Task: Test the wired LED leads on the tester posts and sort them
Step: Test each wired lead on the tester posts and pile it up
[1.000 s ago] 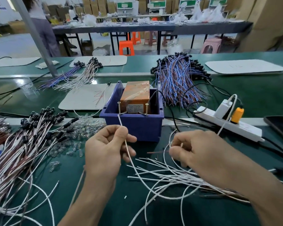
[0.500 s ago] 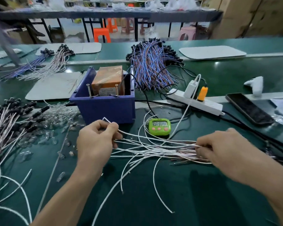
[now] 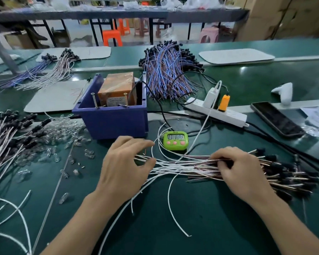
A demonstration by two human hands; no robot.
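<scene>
- Nearest, on the green table [image 3: 201, 227], the left hand [image 3: 125, 162] has its fingers loose on the ends of a flat bundle of white-and-brown black-capped LED leads [image 3: 182, 167]. The right hand [image 3: 243, 172] clenches that bundle.
- The two metal tester posts [image 3: 126, 99] in the blue plastic bin [image 3: 114, 124] are bare, so this bundle seems untested.
- Farther off, the blue-and-brown lead heap [image 3: 166, 70] looks sorted.

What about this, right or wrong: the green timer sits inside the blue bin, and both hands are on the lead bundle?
No: the head view shows the green timer on the table outside the blue bin, by its front corner. Left hand and right hand are on the lead bundle.
</scene>
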